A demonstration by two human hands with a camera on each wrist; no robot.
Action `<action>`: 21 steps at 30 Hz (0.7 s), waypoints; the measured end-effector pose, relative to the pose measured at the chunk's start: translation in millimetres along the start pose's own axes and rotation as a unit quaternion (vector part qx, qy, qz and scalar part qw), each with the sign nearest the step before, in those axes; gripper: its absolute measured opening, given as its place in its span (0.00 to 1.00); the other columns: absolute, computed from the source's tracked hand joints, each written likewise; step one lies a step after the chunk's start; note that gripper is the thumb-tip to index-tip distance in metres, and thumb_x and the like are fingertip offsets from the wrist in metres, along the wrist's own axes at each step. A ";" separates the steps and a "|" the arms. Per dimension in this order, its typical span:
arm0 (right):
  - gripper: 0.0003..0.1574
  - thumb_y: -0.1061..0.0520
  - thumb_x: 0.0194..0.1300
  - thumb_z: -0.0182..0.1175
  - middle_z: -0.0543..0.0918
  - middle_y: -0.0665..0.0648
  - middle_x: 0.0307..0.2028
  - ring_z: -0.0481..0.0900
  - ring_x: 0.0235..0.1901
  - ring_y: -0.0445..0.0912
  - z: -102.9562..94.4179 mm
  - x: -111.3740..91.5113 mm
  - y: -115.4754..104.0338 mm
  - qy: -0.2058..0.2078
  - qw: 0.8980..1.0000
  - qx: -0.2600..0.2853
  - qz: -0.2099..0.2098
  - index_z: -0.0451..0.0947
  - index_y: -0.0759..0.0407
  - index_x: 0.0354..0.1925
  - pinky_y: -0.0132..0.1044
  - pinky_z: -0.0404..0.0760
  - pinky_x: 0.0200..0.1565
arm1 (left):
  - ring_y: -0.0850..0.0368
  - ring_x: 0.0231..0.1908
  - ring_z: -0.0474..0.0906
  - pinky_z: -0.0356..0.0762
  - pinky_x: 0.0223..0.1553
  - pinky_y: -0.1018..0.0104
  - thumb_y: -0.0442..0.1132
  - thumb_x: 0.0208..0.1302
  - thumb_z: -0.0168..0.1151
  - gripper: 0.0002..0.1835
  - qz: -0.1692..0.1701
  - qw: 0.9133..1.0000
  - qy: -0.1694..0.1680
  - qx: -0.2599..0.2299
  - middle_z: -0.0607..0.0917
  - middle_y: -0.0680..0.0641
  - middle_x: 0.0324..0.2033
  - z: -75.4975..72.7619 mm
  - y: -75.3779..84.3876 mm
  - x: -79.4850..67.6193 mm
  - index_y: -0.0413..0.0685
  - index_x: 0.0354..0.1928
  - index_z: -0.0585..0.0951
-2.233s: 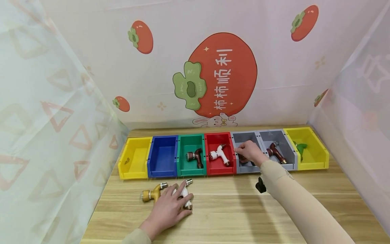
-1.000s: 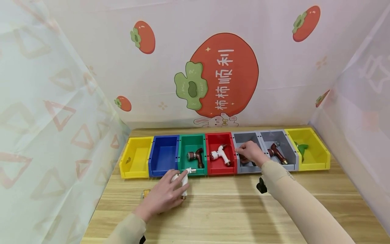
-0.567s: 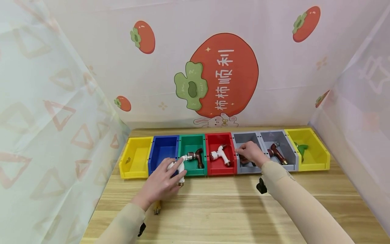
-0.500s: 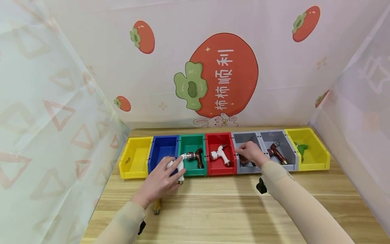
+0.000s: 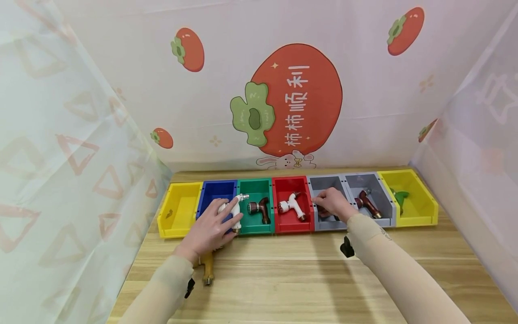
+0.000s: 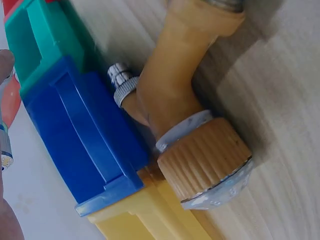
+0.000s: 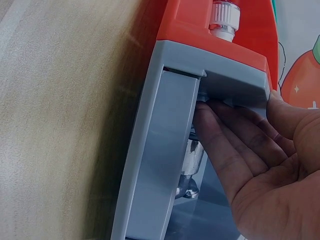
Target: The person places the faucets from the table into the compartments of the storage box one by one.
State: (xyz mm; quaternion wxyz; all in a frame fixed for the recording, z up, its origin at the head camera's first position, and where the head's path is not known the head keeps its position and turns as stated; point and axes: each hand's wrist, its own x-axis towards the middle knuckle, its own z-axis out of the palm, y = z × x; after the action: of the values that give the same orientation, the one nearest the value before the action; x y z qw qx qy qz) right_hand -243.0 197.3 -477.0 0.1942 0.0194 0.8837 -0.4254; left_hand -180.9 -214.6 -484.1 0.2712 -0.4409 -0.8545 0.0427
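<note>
My left hand (image 5: 208, 229) holds a white tap (image 5: 237, 219) over the front of the blue bin (image 5: 220, 188); the fingers cover part of the tap. Just below that hand lies a yellow tap (image 5: 208, 267) on the table, with its ribbed knob (image 6: 205, 160) large in the left wrist view. My right hand (image 5: 333, 202) grips the wall of the left grey bin (image 7: 165, 150), fingers inside and thumb over the edge beside the red bin (image 5: 288, 181). Behind those fingers a silver-ended tap (image 7: 191, 157) lies in the grey bin, mostly hidden.
A green bin (image 5: 252, 184) holds a brown tap (image 5: 263, 210); a white tap (image 5: 296, 207) lies in the red bin. The right grey bin (image 5: 356, 181) has a dark red tap (image 5: 369, 204). Yellow bins stand at both ends; a green object (image 5: 399, 198) lies in the right one.
My left hand has lifted the white tap from the table and carried it up and left to the blue bin. The yellow tap is more exposed. My right hand stays on the grey bin.
</note>
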 end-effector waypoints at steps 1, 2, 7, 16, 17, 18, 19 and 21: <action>0.21 0.50 0.77 0.59 0.85 0.62 0.42 0.88 0.38 0.54 0.2 -0.2 0.1 0.000 1.000 0.000 0.001 0.84 0.67 0.51 0.47 0.89 0.45 | 0.35 0.62 0.75 0.73 0.67 0.42 0.57 0.52 0.80 0.36 -0.002 1.000 -0.002 -0.002 0.72 0.37 0.71 0.6 -1.5 0.4 0.56 0.64 0.82; 0.21 0.50 0.77 0.59 0.85 0.63 0.42 0.88 0.38 0.54 0.4 -0.2 0.3 0.000 1.000 0.001 0.002 0.84 0.67 0.51 0.47 0.89 0.45 | 0.35 0.62 0.74 0.73 0.67 0.42 0.57 0.53 0.79 0.36 -0.005 1.000 -0.003 -0.006 0.72 0.37 0.71 1.1 -2.9 0.9 0.56 0.64 0.82; 0.21 0.50 0.77 0.58 0.85 0.63 0.43 0.88 0.38 0.54 1.0 0.0 1.5 0.002 1.000 0.004 0.002 0.84 0.68 0.52 0.48 0.89 0.46 | 0.36 0.63 0.73 0.73 0.67 0.44 0.57 0.56 0.78 0.35 -0.019 1.000 -0.014 -0.010 0.71 0.38 0.72 4.6 -10.1 3.4 0.57 0.65 0.82; 0.21 0.50 0.77 0.59 0.85 0.62 0.41 0.87 0.36 0.52 2.1 1.0 2.7 0.005 1.000 0.002 -0.001 0.84 0.67 0.51 0.46 0.90 0.44 | 0.36 0.62 0.73 0.75 0.66 0.45 0.57 0.57 0.76 0.33 -0.038 0.999 -0.024 -0.010 0.71 0.37 0.72 11.3 -21.3 5.5 0.57 0.65 0.82; 0.21 0.50 0.77 0.59 0.85 0.62 0.41 0.87 0.36 0.52 2.2 0.8 2.6 0.005 1.000 0.002 -0.002 0.84 0.67 0.51 0.46 0.90 0.45 | 0.36 0.62 0.73 0.75 0.65 0.45 0.57 0.57 0.77 0.33 -0.038 0.999 -0.021 -0.009 0.71 0.37 0.72 12.4 -22.7 5.4 0.57 0.65 0.82; 0.21 0.50 0.77 0.59 0.85 0.62 0.41 0.87 0.36 0.52 2.2 0.6 2.4 0.006 1.000 0.001 -0.002 0.84 0.67 0.51 0.46 0.90 0.45 | 0.35 0.61 0.74 0.75 0.65 0.44 0.56 0.56 0.77 0.34 -0.037 0.999 -0.016 -0.009 0.71 0.37 0.72 13.9 -24.1 5.2 0.57 0.65 0.82; 0.21 0.50 0.77 0.59 0.85 0.62 0.41 0.87 0.36 0.52 2.2 0.5 2.1 0.006 1.000 0.001 -0.001 0.84 0.67 0.51 0.46 0.90 0.45 | 0.35 0.61 0.74 0.75 0.65 0.44 0.56 0.56 0.77 0.34 -0.037 0.999 -0.015 -0.008 0.71 0.36 0.71 14.7 -25.5 5.2 0.57 0.65 0.82; 0.21 0.50 0.77 0.58 0.85 0.62 0.41 0.87 0.36 0.52 2.1 0.1 2.0 0.007 1.000 -0.003 -0.002 0.84 0.66 0.51 0.46 0.90 0.45 | 0.35 0.61 0.74 0.75 0.64 0.43 0.56 0.55 0.78 0.34 -0.038 0.999 -0.007 -0.006 0.72 0.36 0.70 15.4 -27.9 5.3 0.56 0.64 0.83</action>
State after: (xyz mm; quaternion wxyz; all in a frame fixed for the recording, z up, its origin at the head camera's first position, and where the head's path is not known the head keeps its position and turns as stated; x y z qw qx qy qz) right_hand -242.0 196.9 -479.8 0.1874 0.0205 0.8862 -0.4233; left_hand -211.5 -224.9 -486.2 0.2641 -0.4095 -0.8727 0.0307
